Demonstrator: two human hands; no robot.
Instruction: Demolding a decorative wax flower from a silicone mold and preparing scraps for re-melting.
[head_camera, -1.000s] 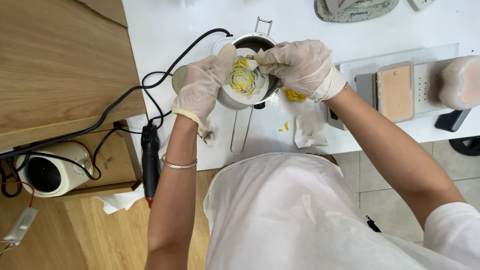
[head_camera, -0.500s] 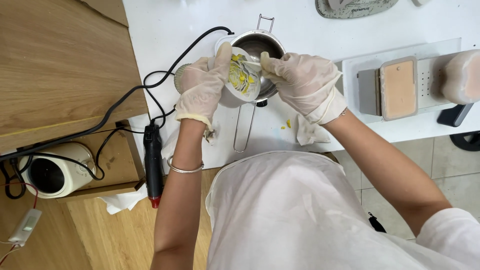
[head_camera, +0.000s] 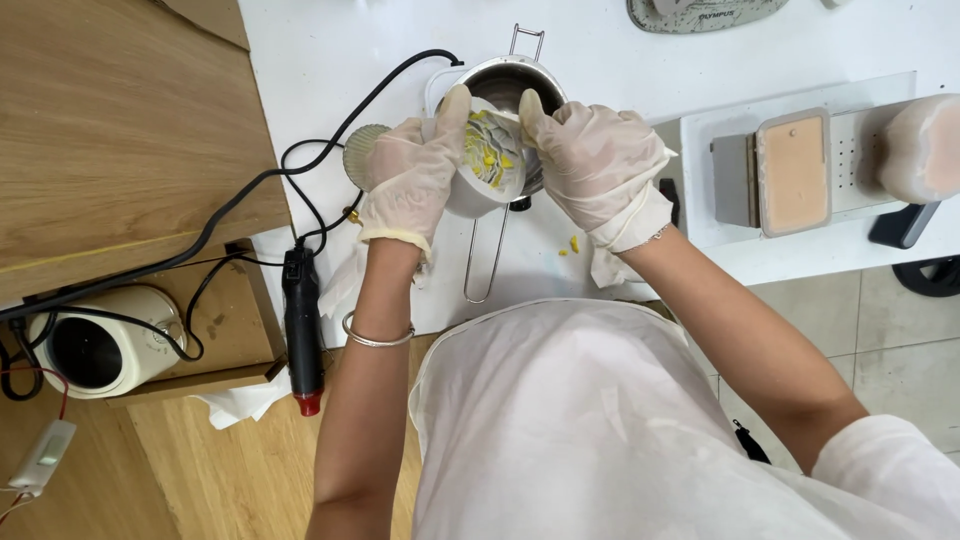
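You are leaning over the white desk, your white shirt filling the near side of the view. Along the desk's left edge a wooden cabinet is standing, with a cream round appliance sitting on its lower shelf. Toward the desk's right edge a clear tray is carrying a grey box with a peach slab and a pale pink lump. A black cable is snaking across the desk's left part, and a black tool with a red tip is lying over the near edge. A steel pot is sitting near the middle of the desk, its wire handle pointing toward you.

You are holding a white cup tilted at the pot's near rim, with yellow bits sticking inside it. Your gloved left hand is wrapping around the cup's side, fingers curled closed on it. Your gloved right hand is pressing at the cup's mouth, its fingers bent; whether it is holding a tool I cannot tell. Small yellow crumbs are lying on the desk just under your right wrist. A thin bangle is circling your left wrist.
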